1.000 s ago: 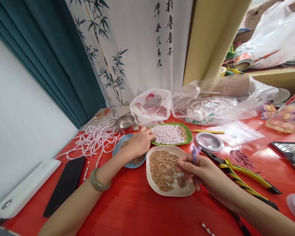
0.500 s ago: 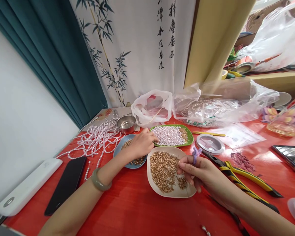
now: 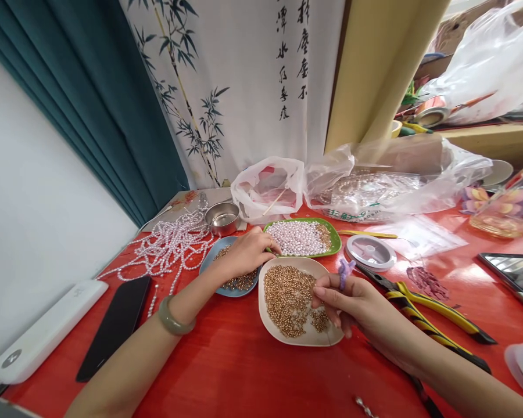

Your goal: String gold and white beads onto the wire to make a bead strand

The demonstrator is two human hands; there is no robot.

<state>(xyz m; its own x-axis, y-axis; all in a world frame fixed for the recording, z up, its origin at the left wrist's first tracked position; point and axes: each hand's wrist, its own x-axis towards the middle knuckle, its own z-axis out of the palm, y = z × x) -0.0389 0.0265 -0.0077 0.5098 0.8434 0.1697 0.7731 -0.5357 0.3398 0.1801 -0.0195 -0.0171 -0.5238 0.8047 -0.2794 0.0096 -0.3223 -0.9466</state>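
Note:
My left hand [image 3: 250,251] reaches over a blue plate [image 3: 207,268] of brownish-gold beads. Its curled fingertips are at the left rim of a green tray [image 3: 337,242], which holds white pearl beads [image 3: 294,237] and some gold ones. What those fingers pinch, if anything, is too small to make out. Above the right side of a cream plate [image 3: 268,330] of gold beads [image 3: 287,299], my right hand [image 3: 346,299] has thumb and forefinger pressed together. Anything between them is too fine to tell. A purple band [image 3: 345,273] circles one right finger.
Strung white beads [image 3: 174,244] and a metal bowl [image 3: 222,218] sit at the left, near a black phone [image 3: 114,328]. Right of the plates are a spool [image 3: 370,253] and yellow-black pliers [image 3: 436,316]. Plastic bags [image 3: 383,188] line the back.
The view has shifted slightly. My left fingers have moved a little at the green tray's edge and look more curled. My right hand keeps its pinch above the cream plate.

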